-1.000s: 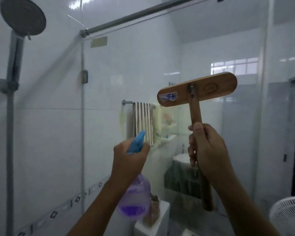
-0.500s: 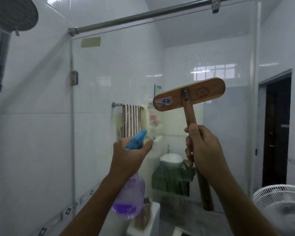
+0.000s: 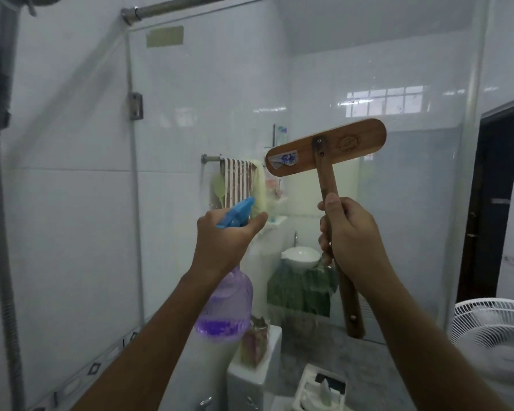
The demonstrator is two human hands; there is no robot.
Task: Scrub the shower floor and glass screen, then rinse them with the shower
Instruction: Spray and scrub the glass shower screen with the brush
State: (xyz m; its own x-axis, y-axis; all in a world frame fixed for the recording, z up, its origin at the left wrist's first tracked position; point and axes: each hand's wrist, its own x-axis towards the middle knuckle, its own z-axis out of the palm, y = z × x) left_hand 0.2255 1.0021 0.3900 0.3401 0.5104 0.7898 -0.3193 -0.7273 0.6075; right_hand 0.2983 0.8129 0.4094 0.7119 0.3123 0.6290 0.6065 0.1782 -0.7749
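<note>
The left hand [image 3: 223, 243] grips the sprayer [image 3: 224, 307], nozzle toward the glass [image 3: 416, 203] for wetting; the right hand [image 3: 353, 243] clamps the brush [image 3: 325, 148] raised, seemingly ready to scrub.

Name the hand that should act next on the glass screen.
Probably left: the left hand grips the spray bottle, nozzle aimed at the glass screen, so spraying comes first. The right hand holds the brush raised for scrubbing.

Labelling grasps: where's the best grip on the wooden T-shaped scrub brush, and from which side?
Grip the narrow handle of the wooden T-shaped scrub brush mid-length, below its wide head, coming from the near side as the right hand does: the shaft stands near upright, the head's back faces the camera.
</note>
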